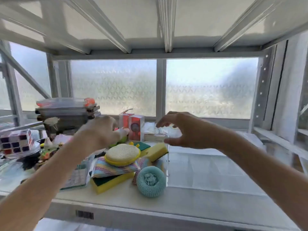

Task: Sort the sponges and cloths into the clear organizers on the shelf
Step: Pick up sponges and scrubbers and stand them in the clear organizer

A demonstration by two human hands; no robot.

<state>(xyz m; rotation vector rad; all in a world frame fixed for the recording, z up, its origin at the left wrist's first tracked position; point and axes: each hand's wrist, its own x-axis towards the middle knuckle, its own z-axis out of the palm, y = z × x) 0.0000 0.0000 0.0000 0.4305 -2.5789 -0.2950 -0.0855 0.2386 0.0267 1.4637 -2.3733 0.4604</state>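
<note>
While heaped at six o'clock on the white shelf point(191, 202), lie as one pile: round teal scrubber point(151, 181) at the front, touching the left wall of the clear organizer point(208, 170) that fills the shelf from five to three o'clock. Just at nine o'clock of that scrubber, a yellow-and-green sponge point(112, 182) flat at the bottom, a striped cloth point(115, 168) folded on top of it, and a round yellow-rimmed pad point(122, 154) resting on the cloth. At one o'clock of the pad, a second yellow sponge point(157, 151) tilted against the organizer's upper left corner, with another green-topped sponge point(142, 146) behind it. Above the pile, right hand point(181, 130) spread wide, fingers curved, thumb low, hovering at the organizer's far corner and gripping nothing. Left hand point(101, 130) blurred at eleven o'clock of the pile, knuckles up, fingers curled down toward something green; cannot tell whether closed on it. Further out, at twelve o'clock, two small red-and-clear boxes point(133, 125) upright; at ten o'clock a stack of clear lidded containers point(66, 110); at nine o'clock a puzzle cube point(15, 141) above loose clutter. Frosted window panes point(211, 87) behind, white shelf beams point(166, 24) overhead.
</note>
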